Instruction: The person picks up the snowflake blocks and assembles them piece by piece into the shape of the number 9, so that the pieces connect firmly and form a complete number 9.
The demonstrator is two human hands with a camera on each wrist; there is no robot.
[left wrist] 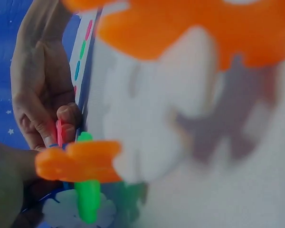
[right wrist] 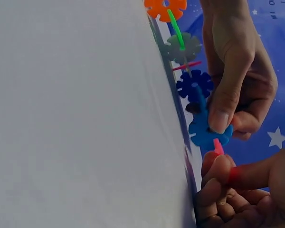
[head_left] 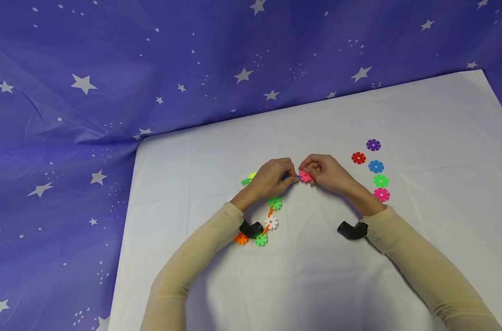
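Note:
My left hand (head_left: pixel 272 178) pinches a blue notched disc (right wrist: pixel 199 132) between thumb and fingers. That disc belongs to a chain of slotted discs, with a dark blue disc (right wrist: pixel 194 86) and an orange disc (right wrist: pixel 165 7) farther along it. My right hand (head_left: pixel 329 173) pinches a pink notched disc (head_left: pixel 305 176), its edge meeting the blue disc. Whether the slots are fully engaged, I cannot tell. Under my left wrist, a green disc (head_left: pixel 275 203), a white disc (head_left: pixel 271 222) and several orange ones continue the chain, partly hidden by the arm.
On the white tablecloth (head_left: pixel 317 285), to the right of my right hand, lie loose discs: purple (head_left: pixel 373 145), red (head_left: pixel 358 158), blue (head_left: pixel 376 166), green (head_left: pixel 381 180) and pink (head_left: pixel 381 195). A purple star-patterned cloth (head_left: pixel 172 59) borders the table at the back and left.

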